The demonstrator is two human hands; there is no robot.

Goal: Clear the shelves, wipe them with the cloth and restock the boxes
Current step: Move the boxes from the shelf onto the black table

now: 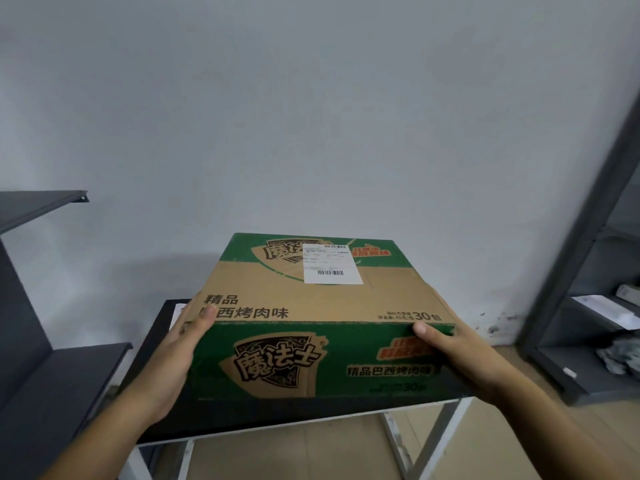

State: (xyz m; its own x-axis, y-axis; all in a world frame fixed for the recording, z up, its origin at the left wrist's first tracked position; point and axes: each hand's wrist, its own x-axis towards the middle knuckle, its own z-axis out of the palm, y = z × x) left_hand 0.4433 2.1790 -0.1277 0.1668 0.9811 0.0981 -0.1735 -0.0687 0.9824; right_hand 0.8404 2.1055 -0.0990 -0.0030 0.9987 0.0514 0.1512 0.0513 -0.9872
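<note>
A green and brown cardboard box with a white shipping label on top sits over a small black table. My left hand grips its near left corner, thumb on the top face. My right hand grips the near right corner, thumb on the top edge. I cannot tell whether the box rests on the table or hangs just above it. No cloth is in view.
Dark grey shelf boards stand at the left, one at mid height and one lower. A second grey rack at the right holds white papers and a crumpled grey bundle. A pale wall is behind.
</note>
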